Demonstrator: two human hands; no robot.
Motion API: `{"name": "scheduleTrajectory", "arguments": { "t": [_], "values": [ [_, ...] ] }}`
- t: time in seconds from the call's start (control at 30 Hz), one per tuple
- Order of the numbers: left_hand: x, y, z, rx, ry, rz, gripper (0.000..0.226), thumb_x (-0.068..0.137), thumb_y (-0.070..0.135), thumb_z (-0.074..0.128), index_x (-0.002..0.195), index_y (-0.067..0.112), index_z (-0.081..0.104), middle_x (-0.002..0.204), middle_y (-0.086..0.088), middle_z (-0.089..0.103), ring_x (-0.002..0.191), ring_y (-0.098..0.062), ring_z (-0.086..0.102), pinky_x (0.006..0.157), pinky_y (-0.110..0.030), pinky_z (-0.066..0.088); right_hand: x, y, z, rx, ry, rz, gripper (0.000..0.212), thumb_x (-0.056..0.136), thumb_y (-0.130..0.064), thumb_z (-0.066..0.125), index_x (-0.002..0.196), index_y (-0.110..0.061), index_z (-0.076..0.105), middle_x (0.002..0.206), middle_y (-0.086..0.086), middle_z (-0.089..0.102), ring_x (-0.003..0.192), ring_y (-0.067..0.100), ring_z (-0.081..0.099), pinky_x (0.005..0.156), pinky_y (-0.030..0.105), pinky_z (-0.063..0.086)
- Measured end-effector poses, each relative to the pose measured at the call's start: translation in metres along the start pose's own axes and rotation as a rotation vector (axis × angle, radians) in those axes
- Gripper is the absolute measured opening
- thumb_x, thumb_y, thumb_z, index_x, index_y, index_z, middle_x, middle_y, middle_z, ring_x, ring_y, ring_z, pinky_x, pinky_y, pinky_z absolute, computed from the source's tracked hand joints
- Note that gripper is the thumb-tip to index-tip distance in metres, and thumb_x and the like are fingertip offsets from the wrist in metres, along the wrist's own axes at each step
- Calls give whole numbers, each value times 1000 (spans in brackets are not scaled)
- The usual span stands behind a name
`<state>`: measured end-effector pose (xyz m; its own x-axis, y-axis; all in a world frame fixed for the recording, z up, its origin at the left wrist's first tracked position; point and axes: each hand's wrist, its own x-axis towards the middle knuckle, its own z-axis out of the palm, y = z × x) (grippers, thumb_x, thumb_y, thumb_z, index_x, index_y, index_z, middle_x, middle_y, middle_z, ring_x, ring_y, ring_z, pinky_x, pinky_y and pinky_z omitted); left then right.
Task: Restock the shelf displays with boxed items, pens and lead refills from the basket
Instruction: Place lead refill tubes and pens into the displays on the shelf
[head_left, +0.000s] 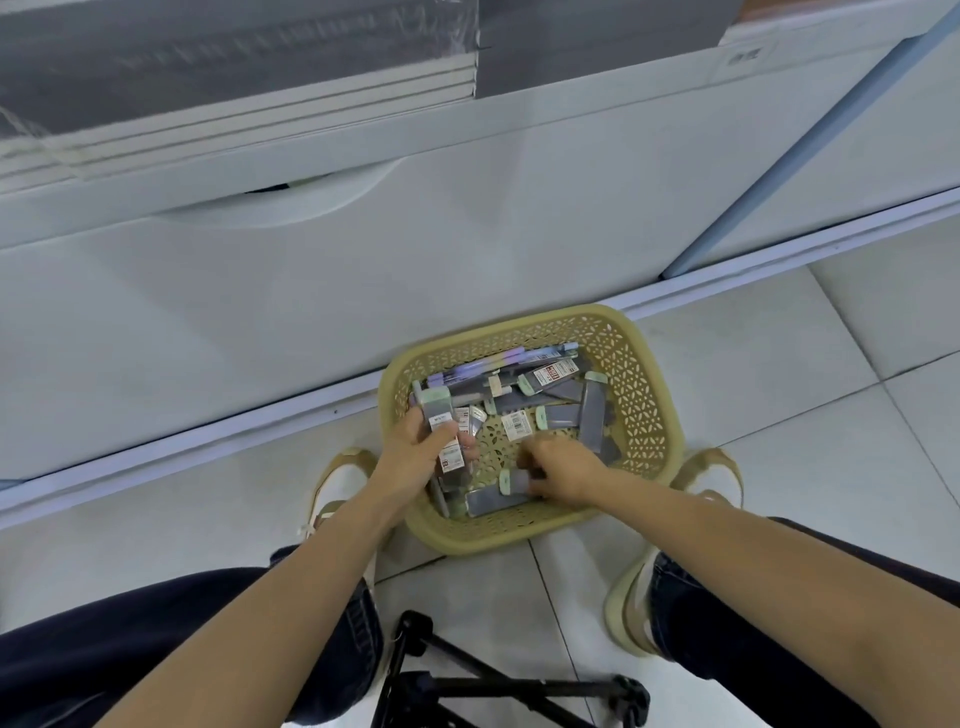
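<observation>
The basket (655, 415) sits on the floor (779, 364) between the person's shoes, right up by the white cabinet (467, 249). That keeps it close, so both hands can reach in without a stretch.

The left hand (418, 460) is closed around a bunch of packs (440, 422). They look like lead refills, each small and grey with a pale green cap. The hand holds them standing up, side by side, most likely so more can be added to the bunch.

The right hand (563, 470) is low in the near side of the basket. Its fingers are curled down onto one pack (511, 480) and seem to pinch it. This part is a bit blurry, so the grip is hard to see well.

More packs lie loose on the basket's bottom, pointing every way. Some pens (498, 362) lie along the far wall.

The job looks to be in its picking-up step: gather a handful first, then carry it to the shelf. Nothing from this handful is on a shelf yet. A black tripod (493, 680) lies by the person's legs.
</observation>
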<state>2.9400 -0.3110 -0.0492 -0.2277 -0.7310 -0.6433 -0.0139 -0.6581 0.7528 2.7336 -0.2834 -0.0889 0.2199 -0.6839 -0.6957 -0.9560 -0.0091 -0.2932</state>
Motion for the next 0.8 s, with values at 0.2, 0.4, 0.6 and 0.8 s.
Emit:
{"name": "scheduleTrajectory", "arguments": {
  "t": [0.2, 0.4, 0.6, 0.8],
  "values": [
    [9, -9, 5, 140, -24, -27, 12, 98, 14, 53, 110, 11, 54, 80, -6, 68, 73, -17, 66, 77, -38, 57, 7, 19, -29, 509, 119, 30, 16, 91, -16, 65, 107, -10, 67, 101, 3, 64, 99, 20, 61, 87, 30, 49],
    [12, -12, 17, 221, -133, -50, 44, 83, 35, 74, 120, 18, 57, 105, -1, 70, 93, -15, 68, 80, -32, 55, 2, 0, -59, 1330, -44, -109, 8, 89, -1, 64, 95, -4, 68, 86, 7, 72, 83, 19, 70, 79, 30, 58],
    [16, 11, -3, 85, 34, 59, 19, 94, 14, 59, 111, 12, 52, 80, -5, 71, 69, -18, 71, 61, -32, 59, 12, -15, -50, 1319, 207, 20, 25, 96, -6, 56, 118, 5, 60, 96, 16, 68, 81, 18, 66, 66, 25, 58],
    [14, 22, -42, 65, 189, 159, 15, 98, 10, 54, 113, 6, 52, 86, -9, 71, 65, -18, 68, 66, -34, 57, 40, -38, -13, 947, 114, 268, 41, 89, -39, 67, 94, 1, 69, 86, 19, 73, 73, 29, 69, 73, 42, 59]
  ]
}}
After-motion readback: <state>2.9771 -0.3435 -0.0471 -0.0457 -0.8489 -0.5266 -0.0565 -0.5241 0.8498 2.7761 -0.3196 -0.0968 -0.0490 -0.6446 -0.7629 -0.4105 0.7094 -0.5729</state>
